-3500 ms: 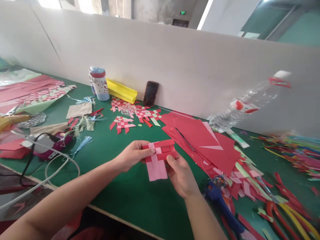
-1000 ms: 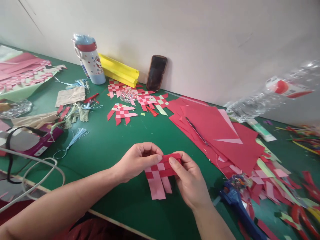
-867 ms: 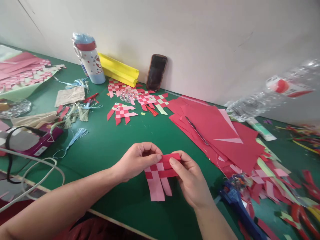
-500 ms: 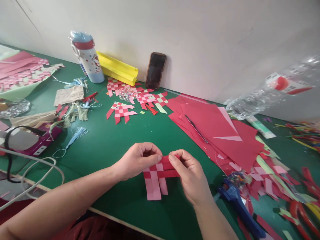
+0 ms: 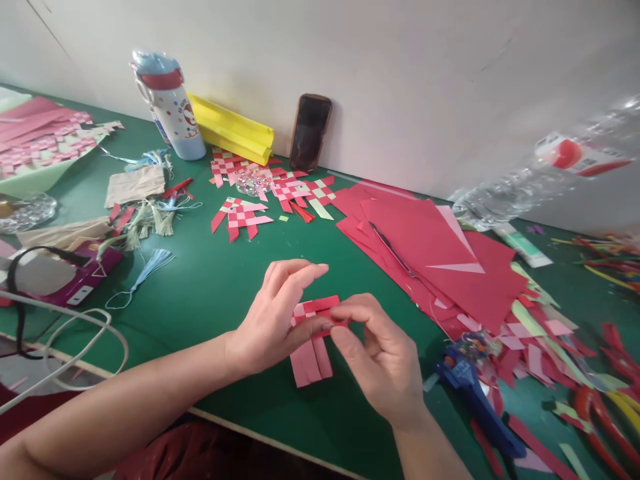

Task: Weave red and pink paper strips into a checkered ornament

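Observation:
Pink and red woven paper strips (image 5: 311,363) lie between my hands over the green table, the pink ends pointing towards me. My left hand (image 5: 273,320) has its fingers stretched out and raised above the weave, with its thumb laid across the strips. On the right side of the weave, my right hand (image 5: 383,357) pinches a red strip between thumb and index finger. That strip's tip is mostly hidden by the fingers. Another red strip (image 5: 323,303) runs along the far edge of the weave.
Ahead lie finished-looking woven paper fish (image 5: 243,217). Red paper sheets (image 5: 425,240) with a craft knife (image 5: 393,250) are to the right, beside paper scraps, a blue glue gun (image 5: 475,393) and scissors (image 5: 595,420). A phone (image 5: 310,133) leans on the wall; a drinking flask (image 5: 173,110) stands left.
My left fingers have lifted off the weave and straightened, while its thumb has come down across the strips. My right hand has shifted its pinch nearer to me on the red strips.

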`<state>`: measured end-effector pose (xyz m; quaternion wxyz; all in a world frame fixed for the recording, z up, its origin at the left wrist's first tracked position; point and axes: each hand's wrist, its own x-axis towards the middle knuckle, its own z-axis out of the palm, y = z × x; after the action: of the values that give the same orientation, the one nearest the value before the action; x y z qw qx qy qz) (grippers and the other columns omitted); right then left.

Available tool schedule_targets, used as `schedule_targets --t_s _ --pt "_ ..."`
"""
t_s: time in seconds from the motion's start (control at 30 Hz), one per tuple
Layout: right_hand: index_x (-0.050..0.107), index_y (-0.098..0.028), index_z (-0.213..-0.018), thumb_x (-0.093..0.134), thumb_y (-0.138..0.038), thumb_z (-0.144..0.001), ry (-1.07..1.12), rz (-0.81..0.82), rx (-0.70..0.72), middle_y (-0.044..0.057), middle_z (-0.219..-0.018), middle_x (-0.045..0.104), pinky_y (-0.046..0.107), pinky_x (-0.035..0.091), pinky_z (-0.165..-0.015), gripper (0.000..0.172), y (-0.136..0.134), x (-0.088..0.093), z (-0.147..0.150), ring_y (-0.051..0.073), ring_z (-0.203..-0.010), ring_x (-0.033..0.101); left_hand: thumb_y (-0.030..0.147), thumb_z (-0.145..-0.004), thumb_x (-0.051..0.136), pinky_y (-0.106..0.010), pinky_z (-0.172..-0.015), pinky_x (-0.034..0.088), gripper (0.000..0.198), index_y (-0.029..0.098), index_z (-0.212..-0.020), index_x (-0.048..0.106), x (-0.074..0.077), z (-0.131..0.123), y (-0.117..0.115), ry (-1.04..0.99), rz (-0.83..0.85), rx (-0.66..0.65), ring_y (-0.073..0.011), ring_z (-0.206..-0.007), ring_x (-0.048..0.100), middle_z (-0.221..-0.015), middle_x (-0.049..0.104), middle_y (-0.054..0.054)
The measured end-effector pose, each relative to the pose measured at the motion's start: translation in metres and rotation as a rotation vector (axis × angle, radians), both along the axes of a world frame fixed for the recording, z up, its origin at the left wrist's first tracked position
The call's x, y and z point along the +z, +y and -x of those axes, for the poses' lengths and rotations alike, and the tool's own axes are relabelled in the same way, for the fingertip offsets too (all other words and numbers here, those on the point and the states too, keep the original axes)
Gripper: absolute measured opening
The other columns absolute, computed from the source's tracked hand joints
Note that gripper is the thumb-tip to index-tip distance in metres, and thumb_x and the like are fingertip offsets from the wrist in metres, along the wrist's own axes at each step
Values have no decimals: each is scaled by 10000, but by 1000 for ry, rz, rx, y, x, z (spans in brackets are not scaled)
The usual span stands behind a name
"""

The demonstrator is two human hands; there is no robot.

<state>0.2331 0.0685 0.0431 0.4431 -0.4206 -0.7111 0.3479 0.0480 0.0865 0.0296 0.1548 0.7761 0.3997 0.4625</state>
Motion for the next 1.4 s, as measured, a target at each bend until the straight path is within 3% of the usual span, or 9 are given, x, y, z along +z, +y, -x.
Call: schedule_targets --t_s 0.23,0.47,0.6,0.73,0.83,0.93,1.1,1.23,1.4 --pt "607 -220 -897 582 -81 -873 -170 -171 7 2 -816 633 295 465 -689 143 -1 4 7 140 -760 555 228 -892 636 -426 -968 497 517 180 -1356 412 0 -1 1 111 -211 71 -248 -1142 489 -1205 472 -136" --pt "541 -213 -728 525 -306 -950 37 273 69 -26 -666 489 253 402 -561 241 2 7 3 116 -613 458 309 -857 697 -430 -975 488 691 184 -1437 343 -3 0 1 69 -301 78 -255 -1159 491 -1217 475 -139" --pt "540 -216 -746 500 -358 -962 61 319 11 -25 -651 498 245 415 -545 261 1 6 3 116 -596 482 500 -893 594 -408 -912 512 725 268 -1490 254 -5 0 2 -192 132 -4 -237 -1106 493 -1289 451 -135" --pt "610 -233 -873 493 -238 -965 22 77 -92 -7 -768 620 248 491 -622 149 -4 3 7 115 -642 577 505 -984 398 -320 -735 512 562 359 -1488 196 0 -2 -2 -605 861 -279 -161 -904 530 -1307 427 -111" --pt "638 -246 -983 523 -143 -932 6 -99 -94 26 -910 681 288 535 -716 163 -6 0 9 152 -798 651 535 -952 468 -286 -686 463 582 408 -1467 228 3 -6 -9 -762 1126 -462 -108 -783 511 -1290 418 -77" --pt "651 -261 -1044 594 -86 -877 20 -200 -63 32 -982 708 324 550 -780 249 -6 -2 10 176 -909 670 576 -913 525 -277 -663 420 671 427 -1480 198 3 -9 -15 -806 1277 -597 -89 -705 511 -1134 491 -43" --pt "658 -258 -1056 614 -65 -859 -42 -254 -37 40 -964 729 353 565 -739 279 -5 0 12 181 -848 678 621 -871 563 -280 -637 369 850 382 -1522 72 1 -11 -17 -893 1399 -695 -104 -621 511 -798 506 35" --pt "634 -241 -1027 568 -43 -866 -109 -332 -75 33 -929 717 324 556 -724 265 -6 0 14 158 -801 671 658 -866 534 -274 -610 348 878 357 -1531 47 -1 -11 -17 -834 1417 -683 -104 -595 491 -741 501 45" --pt "577 -233 -879 517 -114 -908 -134 -211 -98 -4 -805 646 252 529 -674 136 -4 -1 12 125 -724 639 702 -846 508 -279 -609 339 882 364 -1530 64 -3 -10 -16 -729 1438 -695 -108 -603 499 -787 523 23"
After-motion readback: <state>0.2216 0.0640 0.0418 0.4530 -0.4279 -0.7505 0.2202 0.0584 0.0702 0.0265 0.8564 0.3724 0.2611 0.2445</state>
